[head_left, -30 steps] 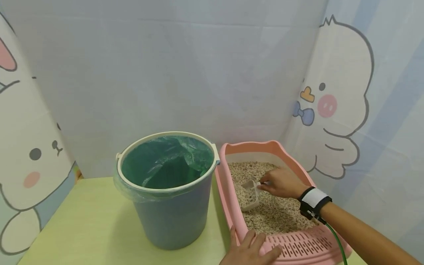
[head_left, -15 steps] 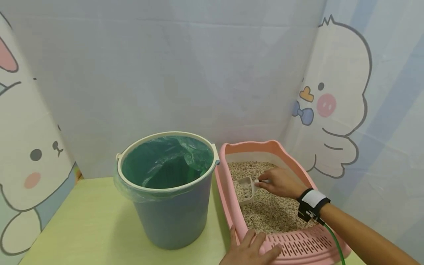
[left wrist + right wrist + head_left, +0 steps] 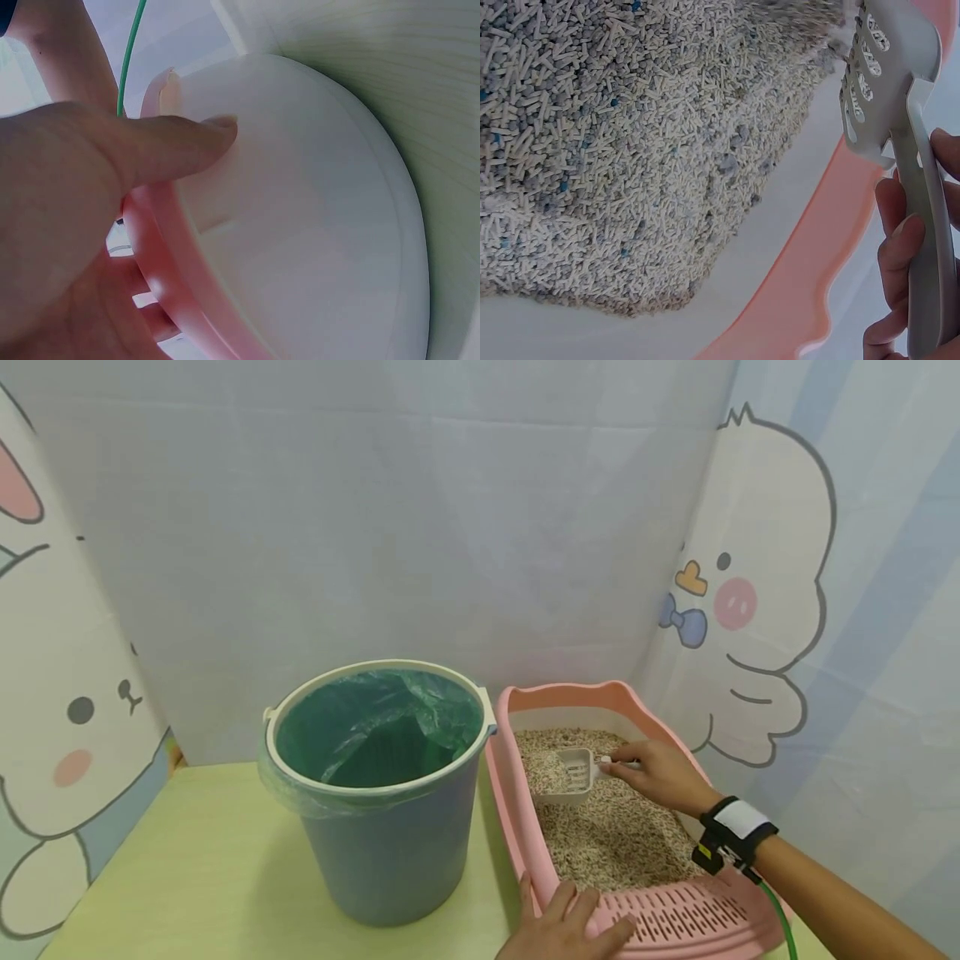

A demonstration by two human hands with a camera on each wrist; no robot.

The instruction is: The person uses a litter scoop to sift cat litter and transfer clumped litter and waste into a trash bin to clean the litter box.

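right hand (image 3: 660,774): holds scoop (image 3: 566,772) flat so litter (image 3: 615,839) stays in | left hand (image 3: 566,931): grips box (image 3: 525,839) rim to steady it | bin (image 3: 378,785) close by on counter (image 3: 187,868)

The left hand (image 3: 566,925) is cut off by the head view's bottom edge; the slotted grey plastic scoop's (image 3: 889,79) handle end is hidden inside the right hand (image 3: 660,774).
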